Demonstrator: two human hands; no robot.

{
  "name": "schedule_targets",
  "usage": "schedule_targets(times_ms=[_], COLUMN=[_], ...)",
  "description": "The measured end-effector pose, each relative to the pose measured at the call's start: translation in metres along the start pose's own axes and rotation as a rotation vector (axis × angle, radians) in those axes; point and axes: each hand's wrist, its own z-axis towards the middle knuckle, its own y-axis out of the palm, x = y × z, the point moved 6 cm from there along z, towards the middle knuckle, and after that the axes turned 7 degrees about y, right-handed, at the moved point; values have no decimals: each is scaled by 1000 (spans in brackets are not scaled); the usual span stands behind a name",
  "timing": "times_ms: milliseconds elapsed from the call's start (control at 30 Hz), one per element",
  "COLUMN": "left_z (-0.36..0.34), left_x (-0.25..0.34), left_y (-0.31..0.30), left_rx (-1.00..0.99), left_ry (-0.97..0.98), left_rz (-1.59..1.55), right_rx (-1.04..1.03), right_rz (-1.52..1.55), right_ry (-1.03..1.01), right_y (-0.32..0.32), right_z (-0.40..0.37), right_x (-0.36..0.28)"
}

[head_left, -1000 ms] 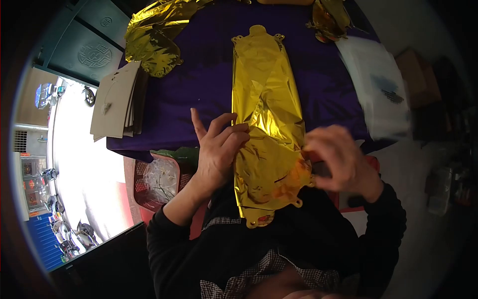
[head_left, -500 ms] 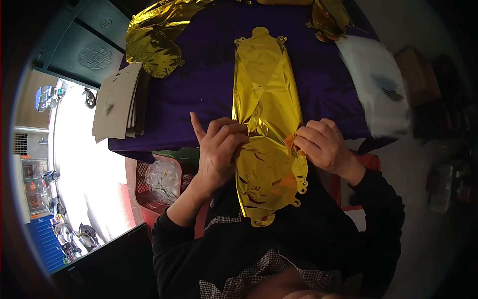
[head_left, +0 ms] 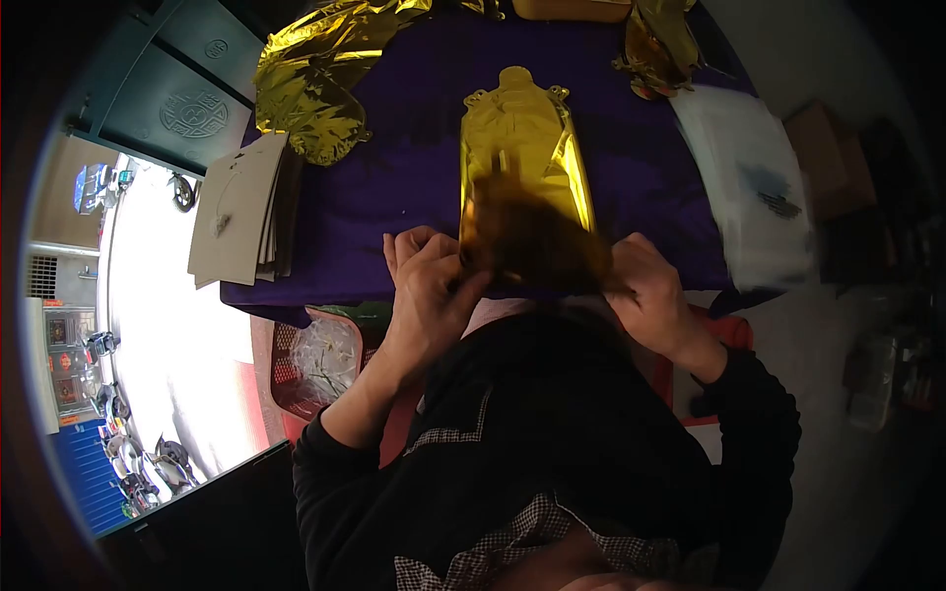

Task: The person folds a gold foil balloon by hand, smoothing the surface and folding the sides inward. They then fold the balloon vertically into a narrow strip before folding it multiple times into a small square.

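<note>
A flat, shiny gold foil balloon (head_left: 527, 128) with small holed tabs at its far end lies on the purple tablecloth (head_left: 414, 148). Its near part is doubled up over the rest and shows as a dark, blurred flap. At the left end of the fold, my left hand (head_left: 426, 281) pinches the foil edge between thumb and fingers. My right hand (head_left: 647, 295) has its fingers closed on the opposite edge. The exact fingertip contact on the right is partly hidden.
More crumpled gold foil (head_left: 315, 94) lies at the far left, with another gold piece (head_left: 658, 44) at the far right. Cardboard sheets (head_left: 236, 212) stand on the left edge; clear plastic bags (head_left: 749, 187) lie right. A red basket (head_left: 296, 369) holds clear plastic below.
The near end of the balloon, which hung over my lap, has swung up and away from me onto the far part. Both hands stay at its sides, slightly wider apart.
</note>
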Motion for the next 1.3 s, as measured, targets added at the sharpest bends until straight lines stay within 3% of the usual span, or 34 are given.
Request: schedule_targets(times_ms=[67,200,433,500,733,800,1300], left_z=[7,14,18,17,4,3,5], left_x=[5,-1,7,9,5,5,8], left_y=[-2,0,4,4,12,14,16], left_rx=[14,111,139,166,302,307,290], left_ry=[-67,-154,-116,-107,-99,-103,-147], left_rz=[7,140,220,226,318,347,510], right_rx=[-88,-38,5,77,132,142,138], right_rz=[-5,-35,-69,-61,-4,-143,-377], right_ry=[388,527,534,420,301,221,197], right_y=[1,8,10,9,10,10,15], right_z=[5,18,23,24,18,17,27], right_x=[14,29,30,24,22,17,15])
